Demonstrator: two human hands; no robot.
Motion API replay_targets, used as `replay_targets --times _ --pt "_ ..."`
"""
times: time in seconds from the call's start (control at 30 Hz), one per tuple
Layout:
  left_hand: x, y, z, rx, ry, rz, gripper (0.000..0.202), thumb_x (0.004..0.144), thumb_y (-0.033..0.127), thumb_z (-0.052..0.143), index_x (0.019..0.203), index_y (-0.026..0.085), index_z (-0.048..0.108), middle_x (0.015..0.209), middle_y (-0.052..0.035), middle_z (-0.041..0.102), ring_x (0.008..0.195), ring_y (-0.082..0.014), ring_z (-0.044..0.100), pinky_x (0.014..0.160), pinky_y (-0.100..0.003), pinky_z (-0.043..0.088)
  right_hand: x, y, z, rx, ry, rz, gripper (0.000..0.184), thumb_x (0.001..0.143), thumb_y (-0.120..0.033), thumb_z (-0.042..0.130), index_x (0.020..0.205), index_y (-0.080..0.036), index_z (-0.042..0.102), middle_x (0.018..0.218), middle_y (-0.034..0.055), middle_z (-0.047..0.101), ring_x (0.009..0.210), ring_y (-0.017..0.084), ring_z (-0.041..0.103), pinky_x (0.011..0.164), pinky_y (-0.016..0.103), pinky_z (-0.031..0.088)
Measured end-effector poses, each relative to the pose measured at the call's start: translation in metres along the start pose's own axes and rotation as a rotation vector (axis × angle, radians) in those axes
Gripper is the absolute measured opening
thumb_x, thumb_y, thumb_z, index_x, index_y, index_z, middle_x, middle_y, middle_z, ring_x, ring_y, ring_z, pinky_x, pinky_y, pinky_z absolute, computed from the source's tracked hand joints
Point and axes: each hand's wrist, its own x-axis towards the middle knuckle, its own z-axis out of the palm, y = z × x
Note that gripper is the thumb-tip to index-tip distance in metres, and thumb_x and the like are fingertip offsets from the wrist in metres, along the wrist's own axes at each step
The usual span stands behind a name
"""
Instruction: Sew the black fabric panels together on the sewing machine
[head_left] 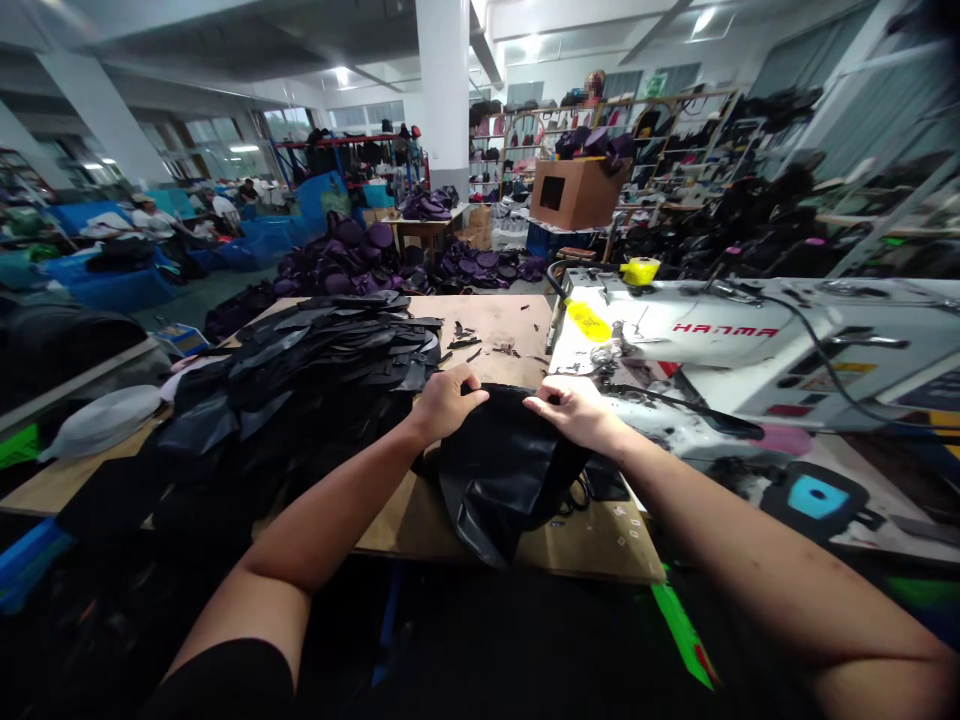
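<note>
A piece of black coated fabric (506, 465) hangs between my two hands, its top edge stretched level and its lower end drooping over the table's near side. My left hand (448, 403) pinches the left end of that edge between thumb and curled fingers. At the right end, my right hand (574, 408) grips the same edge, close beside the white sewing machine (720, 330). Left of my hands lies a large heap of black fabric pieces (300, 350), overlapping one another. Behind the held piece, small black scraps (465, 335) are scattered on the tabletop.
The wooden table (502, 310) carries the heap and borders the machine. A yellow bottle (589, 318) stands by the machine head. Scissors handles (577, 495) show under the held fabric. A cardboard box (577, 195) and purple bags (345, 250) are farther back. Other people sit far left.
</note>
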Motion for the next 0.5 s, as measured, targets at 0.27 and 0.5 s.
replay_targets --times 0.27,0.5 --pt "0.007 0.002 -0.004 -0.092 -0.174 0.076 0.028 0.090 0.038 0.060 0.084 0.016 0.077 0.081 -0.0022 0.073 0.077 -0.0179 0.064 0.073 -0.027 0.047 -0.001 0.002 -0.008 -0.034 0.038 0.041 0.019 0.087 -0.039 0.063 0.088 -0.020 0.067 0.074 0.0029 0.065 0.067 0.017 0.056 0.066 0.029 0.041" --pt "0.105 0.037 -0.035 0.074 -0.450 0.213 0.010 0.072 0.028 0.076 0.070 0.018 0.077 0.075 -0.0021 0.073 0.077 -0.0187 0.064 0.078 -0.025 0.045 -0.008 -0.019 0.014 -0.046 0.137 0.062 0.035 0.100 -0.045 0.045 0.075 -0.022 0.055 0.068 0.0018 0.059 0.061 0.016 0.049 0.062 0.029 0.037"
